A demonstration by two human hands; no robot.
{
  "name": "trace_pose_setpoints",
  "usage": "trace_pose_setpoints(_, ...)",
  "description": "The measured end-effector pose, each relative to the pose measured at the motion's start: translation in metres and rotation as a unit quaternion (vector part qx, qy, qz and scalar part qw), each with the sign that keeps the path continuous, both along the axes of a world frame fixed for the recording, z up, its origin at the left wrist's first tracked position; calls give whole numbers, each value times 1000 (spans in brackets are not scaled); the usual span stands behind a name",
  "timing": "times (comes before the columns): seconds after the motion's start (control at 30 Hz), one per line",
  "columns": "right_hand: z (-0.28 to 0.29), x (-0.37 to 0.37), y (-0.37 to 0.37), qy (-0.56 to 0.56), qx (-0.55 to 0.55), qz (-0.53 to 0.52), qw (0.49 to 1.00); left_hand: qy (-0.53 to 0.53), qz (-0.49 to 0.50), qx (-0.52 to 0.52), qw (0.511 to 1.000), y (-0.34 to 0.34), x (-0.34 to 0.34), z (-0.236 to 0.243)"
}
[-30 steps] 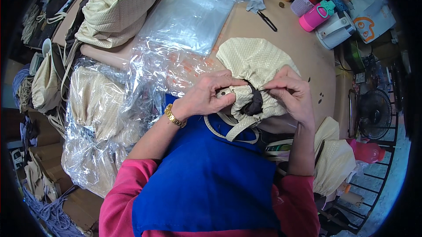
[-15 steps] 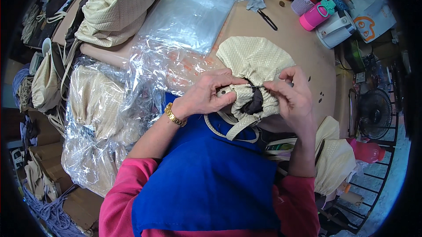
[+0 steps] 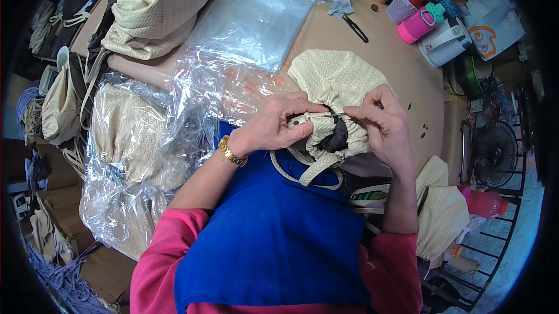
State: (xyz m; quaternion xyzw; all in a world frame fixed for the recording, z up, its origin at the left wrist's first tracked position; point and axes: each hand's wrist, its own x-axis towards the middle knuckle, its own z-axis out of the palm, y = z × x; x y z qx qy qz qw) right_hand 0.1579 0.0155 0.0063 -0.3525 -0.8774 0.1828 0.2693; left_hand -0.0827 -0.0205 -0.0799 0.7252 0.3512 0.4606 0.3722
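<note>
A cream woven drawstring bag (image 3: 336,75) lies in front of me with its gathered mouth turned toward me. Black lining (image 3: 336,137) shows inside the opening. My left hand (image 3: 279,120) pinches the left side of the gathered rim between thumb and fingers. At the other side of the mouth, my right hand (image 3: 381,124) is closed, thumb and forefinger pinching the end of a thin rod-like piece (image 3: 336,115) that lies along the rim; its exact kind is too small to tell. A cream strap (image 3: 320,168) loops below the bag, over my blue apron (image 3: 273,226).
Clear plastic bags (image 3: 250,28) and a plastic-wrapped cream bag (image 3: 128,133) cover the left of the table. Another cream bag (image 3: 154,14) stands far left. Black-handled snips (image 3: 355,27), a pink bottle (image 3: 416,27) and a white kettle (image 3: 445,40) sit far right. A fan (image 3: 495,154) stands at right.
My right hand has shifted slightly left along the rim, its fingers closer to the bag's mouth. The left hand keeps its hold in the same place.
</note>
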Motion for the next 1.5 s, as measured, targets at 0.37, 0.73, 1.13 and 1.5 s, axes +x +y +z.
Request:
trace_pose_setpoints(0.37,-11,5,3,98,-120,13,988,-3,1,12,1000,1,0,-1)
trace_pose_setpoints(0.73,15,-10,-16,-67,132,9,989,5,-3,19,1000,2,0,-2)
trace_pose_setpoints(1.13,4,-14,-11,-32,87,1,996,-2,-17,-9,1000,1,-2,0)
trace_pose_setpoints(1.5,-13,-1,7,149,-224,41,962,-2,-14,0,1000,1,-2,4)
